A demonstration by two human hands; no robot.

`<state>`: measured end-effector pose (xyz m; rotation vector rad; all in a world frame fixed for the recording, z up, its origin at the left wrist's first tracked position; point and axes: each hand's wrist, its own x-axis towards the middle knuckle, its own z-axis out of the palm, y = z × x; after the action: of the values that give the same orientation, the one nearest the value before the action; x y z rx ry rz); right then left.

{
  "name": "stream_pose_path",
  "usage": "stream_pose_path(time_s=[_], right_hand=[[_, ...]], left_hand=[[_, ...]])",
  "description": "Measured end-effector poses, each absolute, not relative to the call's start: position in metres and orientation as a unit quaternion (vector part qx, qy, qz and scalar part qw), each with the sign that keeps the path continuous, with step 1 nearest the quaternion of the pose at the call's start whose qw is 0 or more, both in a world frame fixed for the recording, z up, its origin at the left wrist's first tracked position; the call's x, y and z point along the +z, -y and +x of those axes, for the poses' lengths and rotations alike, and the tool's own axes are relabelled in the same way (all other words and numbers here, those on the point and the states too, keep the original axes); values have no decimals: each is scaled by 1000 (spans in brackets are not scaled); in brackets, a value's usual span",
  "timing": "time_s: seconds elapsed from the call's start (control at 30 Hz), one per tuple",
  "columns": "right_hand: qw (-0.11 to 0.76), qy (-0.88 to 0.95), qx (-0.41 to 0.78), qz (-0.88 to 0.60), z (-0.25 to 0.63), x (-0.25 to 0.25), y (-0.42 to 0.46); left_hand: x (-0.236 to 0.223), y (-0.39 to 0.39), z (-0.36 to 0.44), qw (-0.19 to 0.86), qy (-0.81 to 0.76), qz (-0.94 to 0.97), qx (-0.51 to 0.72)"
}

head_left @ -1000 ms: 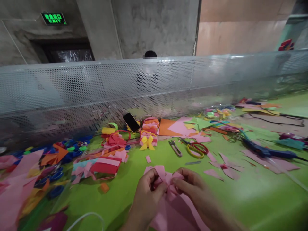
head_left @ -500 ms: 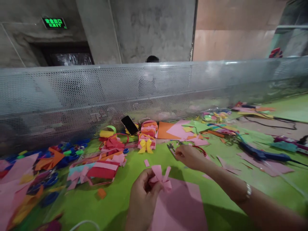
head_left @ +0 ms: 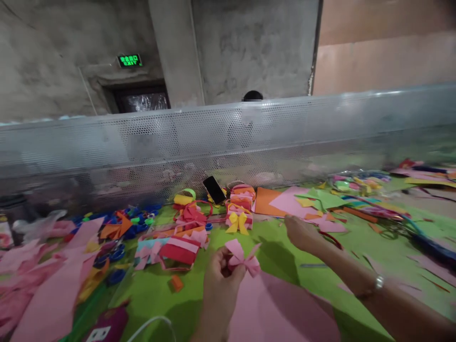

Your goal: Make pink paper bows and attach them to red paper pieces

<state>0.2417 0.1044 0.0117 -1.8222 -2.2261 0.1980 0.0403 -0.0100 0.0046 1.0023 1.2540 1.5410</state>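
Note:
My left hand is closed on a small pink paper bow, pinching it at its middle just above a large pink paper sheet on the green table. My right hand reaches forward over the table, palm down, fingers curled together at the table surface. What lies under them is hidden. The red handle of a pair of scissors shows just right of that hand. A watch sits on my right wrist.
A perforated metal screen runs along the table's far edge, with a person's head behind it. Paper gift boxes with a yellow bow, a black phone, coloured paper scraps, a dark glue gun and a white cable lie around.
My right hand has let go of the bow and reached forward to the scissors area. The left hand keeps the bow. The view has swung to the left.

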Motion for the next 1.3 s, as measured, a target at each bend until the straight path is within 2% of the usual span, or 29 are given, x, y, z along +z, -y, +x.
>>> stream_pose_path(time_s=[0.1, 0.2, 0.3, 0.47, 0.93, 1.3], right_hand=[[195, 800, 92, -560, 237, 35, -81], [282, 857, 162, -400, 220, 46, -48], [280, 882, 188, -330, 202, 40, -24], [248, 884, 134, -373, 191, 20, -24], [316, 880, 22, -354, 198, -2, -33], [286, 889, 12, -356, 199, 3, -32]], left_hand=[[5, 7, 34, 431, -513, 373, 642], [10, 8, 30, 427, -530, 345, 646], [14, 9, 28, 428, -549, 321, 642], [9, 6, 27, 431, -550, 329, 635], [8, 9, 31, 431, -545, 385, 608], [4, 6, 31, 434, -535, 415, 595]])
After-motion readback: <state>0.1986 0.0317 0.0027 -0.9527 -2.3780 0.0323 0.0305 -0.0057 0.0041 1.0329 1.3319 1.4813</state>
